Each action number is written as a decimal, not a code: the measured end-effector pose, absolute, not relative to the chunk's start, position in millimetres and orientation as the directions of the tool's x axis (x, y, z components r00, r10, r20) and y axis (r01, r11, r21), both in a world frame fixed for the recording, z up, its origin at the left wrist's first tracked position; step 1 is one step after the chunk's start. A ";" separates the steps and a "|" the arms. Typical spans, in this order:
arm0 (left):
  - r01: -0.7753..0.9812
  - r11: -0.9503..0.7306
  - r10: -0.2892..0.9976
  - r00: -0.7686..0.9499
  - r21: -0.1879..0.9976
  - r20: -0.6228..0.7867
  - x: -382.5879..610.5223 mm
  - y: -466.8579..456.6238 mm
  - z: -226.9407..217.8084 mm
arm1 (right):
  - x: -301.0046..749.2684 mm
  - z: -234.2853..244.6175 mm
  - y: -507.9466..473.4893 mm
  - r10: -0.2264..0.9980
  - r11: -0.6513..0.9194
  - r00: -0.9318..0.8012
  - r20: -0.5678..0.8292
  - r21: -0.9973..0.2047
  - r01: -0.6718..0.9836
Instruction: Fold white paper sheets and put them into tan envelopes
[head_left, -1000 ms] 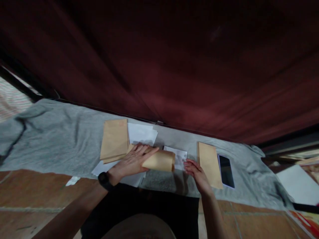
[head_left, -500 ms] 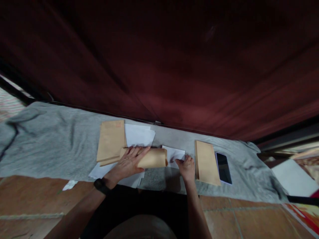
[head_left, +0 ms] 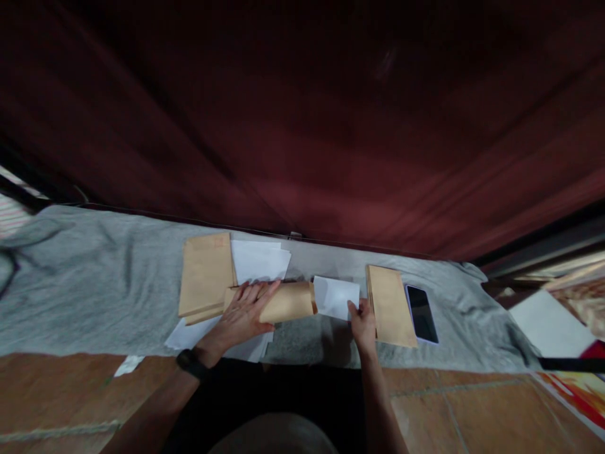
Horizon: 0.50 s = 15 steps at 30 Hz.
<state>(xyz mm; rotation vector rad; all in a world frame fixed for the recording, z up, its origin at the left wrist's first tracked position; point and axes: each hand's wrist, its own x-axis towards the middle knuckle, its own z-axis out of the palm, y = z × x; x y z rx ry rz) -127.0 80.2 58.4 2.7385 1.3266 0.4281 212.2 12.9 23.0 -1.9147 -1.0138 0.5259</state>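
My left hand (head_left: pixel 246 312) lies flat with fingers stretched over a brown paper envelope (head_left: pixel 290 301), pressing it to the grey cloth. The envelope's open end faces right. My right hand (head_left: pixel 363 325) pinches the right edge of a folded white paper (head_left: pixel 334 296) between thumb and fingers. The paper's left edge is at the envelope's mouth; whether it is inside I cannot tell. Left of the envelope lies a stack of brown envelopes (head_left: pixel 205 274). White sheets (head_left: pixel 259 255) lie behind my left hand, and more white sheets (head_left: pixel 246 349) show under its wrist.
Another pile of brown envelopes (head_left: pixel 391 306) lies right of my right hand, beside a phone (head_left: pixel 422 314). A grey cloth (head_left: pixel 94 284) covers the long surface. Dark red panelling (head_left: pixel 302 157) rises behind it. A white scrap (head_left: pixel 128 365) is on the tiled floor.
My right hand has shifted slightly right with the folded white paper, and more of the paper shows beyond the envelope's mouth. My left hand stays on the envelope.
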 end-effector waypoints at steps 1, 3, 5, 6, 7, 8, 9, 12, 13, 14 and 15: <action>0.759 -0.625 0.779 0.590 0.181 0.214 -127.0 80.2 58.0 | 215.3 25.4 9.1 0.804 -0.269 0.595 0.015 -0.882 0.386; 0.758 -0.625 0.779 0.590 0.185 0.212 -127.1 80.1 58.0 | 221.6 31.7 1.5 0.788 -0.216 0.616 0.008 -0.933 0.289; 0.754 -0.628 0.777 0.591 0.194 0.216 -126.9 80.0 59.2 | 226.5 38.7 -4.9 0.784 -0.145 0.620 0.013 -0.968 0.204; 0.753 -0.628 0.777 0.591 0.197 0.217 -126.6 80.0 60.0 | 228.0 42.0 -7.4 0.790 -0.121 0.613 0.017 -0.976 0.183; 0.753 -0.627 0.778 0.590 0.198 0.217 -126.3 79.9 60.8 | 228.7 44.7 -9.5 0.801 -0.107 0.598 0.016 -0.980 0.169; 0.754 -0.626 0.778 0.590 0.198 0.216 -125.9 80.0 61.6 | 228.6 46.8 -11.1 0.816 -0.098 0.578 0.014 -0.982 0.161; 0.754 -0.627 0.777 0.592 0.196 0.213 -125.5 80.0 62.3 | 228.0 48.2 -12.2 0.832 -0.093 0.555 0.011 -0.983 0.159; 0.750 -0.635 0.771 0.601 0.187 0.210 -124.7 80.1 62.6 | 225.0 49.1 -13.5 0.861 -0.093 0.508 -0.006 -0.985 0.146; 0.747 -0.639 0.768 0.605 0.183 0.211 -124.6 80.1 62.2 | 224.6 48.9 -13.5 0.864 -0.098 0.503 -0.015 -0.985 0.139; 0.746 -0.642 0.766 0.607 0.180 0.212 -124.6 80.0 61.6 | 224.6 49.0 -13.4 0.864 -0.105 0.503 -0.023 -0.985 0.135; 0.744 -0.644 0.763 0.610 0.177 0.215 -124.7 79.8 61.0 | 225.3 49.2 -13.2 0.865 -0.109 0.501 -0.027 -0.985 0.136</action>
